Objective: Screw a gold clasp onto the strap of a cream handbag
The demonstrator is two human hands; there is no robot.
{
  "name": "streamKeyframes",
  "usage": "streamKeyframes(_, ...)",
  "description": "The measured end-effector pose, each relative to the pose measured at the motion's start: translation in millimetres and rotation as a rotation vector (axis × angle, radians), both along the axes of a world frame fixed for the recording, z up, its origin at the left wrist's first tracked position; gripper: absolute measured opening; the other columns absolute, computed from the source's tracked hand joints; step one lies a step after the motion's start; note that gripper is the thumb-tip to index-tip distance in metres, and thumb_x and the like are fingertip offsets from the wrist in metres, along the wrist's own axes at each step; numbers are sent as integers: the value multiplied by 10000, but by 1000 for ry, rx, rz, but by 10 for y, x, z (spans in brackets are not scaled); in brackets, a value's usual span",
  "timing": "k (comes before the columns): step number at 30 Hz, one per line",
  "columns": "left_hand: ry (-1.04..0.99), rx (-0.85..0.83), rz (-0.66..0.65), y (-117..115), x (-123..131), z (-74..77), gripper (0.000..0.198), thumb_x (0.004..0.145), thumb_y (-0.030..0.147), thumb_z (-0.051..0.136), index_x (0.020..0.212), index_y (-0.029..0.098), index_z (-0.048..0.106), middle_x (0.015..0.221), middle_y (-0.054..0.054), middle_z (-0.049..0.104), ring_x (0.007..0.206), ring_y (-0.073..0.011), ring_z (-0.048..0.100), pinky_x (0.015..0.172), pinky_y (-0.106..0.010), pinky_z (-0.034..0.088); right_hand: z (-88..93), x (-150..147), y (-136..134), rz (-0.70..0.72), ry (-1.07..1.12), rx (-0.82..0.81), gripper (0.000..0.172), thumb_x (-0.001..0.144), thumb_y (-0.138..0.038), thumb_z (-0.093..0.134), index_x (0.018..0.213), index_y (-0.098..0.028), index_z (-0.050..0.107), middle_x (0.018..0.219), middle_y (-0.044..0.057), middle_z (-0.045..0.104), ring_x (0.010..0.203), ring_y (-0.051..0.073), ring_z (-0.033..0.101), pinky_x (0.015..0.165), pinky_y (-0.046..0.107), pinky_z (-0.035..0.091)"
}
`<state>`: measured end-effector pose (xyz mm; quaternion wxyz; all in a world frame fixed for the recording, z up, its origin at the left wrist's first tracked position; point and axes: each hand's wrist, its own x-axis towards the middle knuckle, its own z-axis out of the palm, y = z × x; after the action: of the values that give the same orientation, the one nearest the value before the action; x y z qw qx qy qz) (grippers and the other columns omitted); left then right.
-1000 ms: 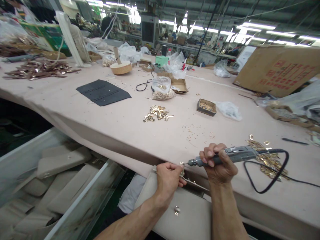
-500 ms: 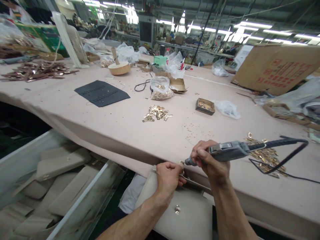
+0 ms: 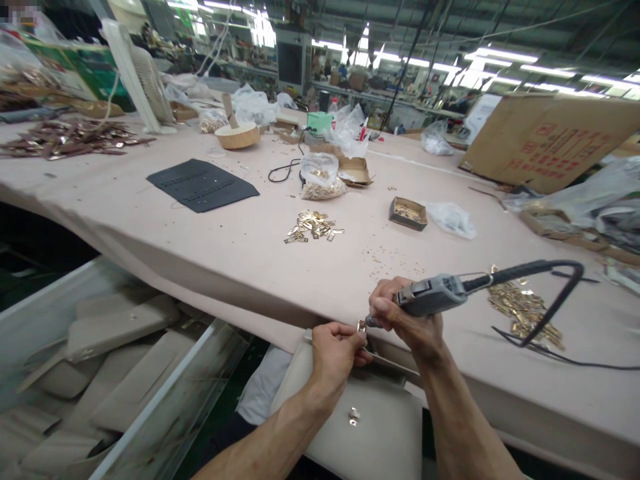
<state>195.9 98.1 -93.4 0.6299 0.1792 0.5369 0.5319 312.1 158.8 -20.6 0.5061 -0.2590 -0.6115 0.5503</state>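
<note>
A grey corded electric screwdriver point(image 3: 433, 295) is gripped in my right hand point(image 3: 407, 313), its tip pointing left at a small gold metal plate point(image 3: 361, 327). My left hand point(image 3: 337, 347) pinches the edge of a beige bag point(image 3: 385, 420) beside that plate, at the table's front edge. Whether the tip touches the plate is too small to tell. A gold clasp point(image 3: 354, 417) sits on the bag's face. Gold plates point(image 3: 313, 226) lie piled mid-table, and more gold parts point(image 3: 525, 310) are heaped right of the screwdriver.
At lower left a white bin point(image 3: 165, 393) holds several beige bags. On the table point(image 3: 240, 253) are a dark sheet point(image 3: 203, 185), a small box of screws point(image 3: 408, 213), plastic bags and a white fan point(image 3: 143, 80). A large carton point(image 3: 550, 140) stands at right. The black cord loops at right.
My right hand and the screwdriver have moved slightly left, with the tool's rear end swinging left and up. The cord has shifted with it. My left hand is nearly still.
</note>
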Motion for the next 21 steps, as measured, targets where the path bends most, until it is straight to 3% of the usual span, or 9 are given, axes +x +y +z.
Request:
streamKeyframes(10,24,39,72,-24,54,-36,321,606,310,872,715,110,646,576,-65,707,427,-185,669,376,-219,495,-4,-44,115,51,42,-74,264,843,-245,763,685,-181,561,628,-23,580,459,74,453,402,206,365)
streamKeyframes(21,102,95,42,-19,51,-80,319,586,334,882,698,108,686,539,-49,692,422,-175,653,389,-228,517,-2,-86,177,29,62,-130,322,747,-316,847,686,-168,568,590,-18,596,406,71,459,364,191,333)
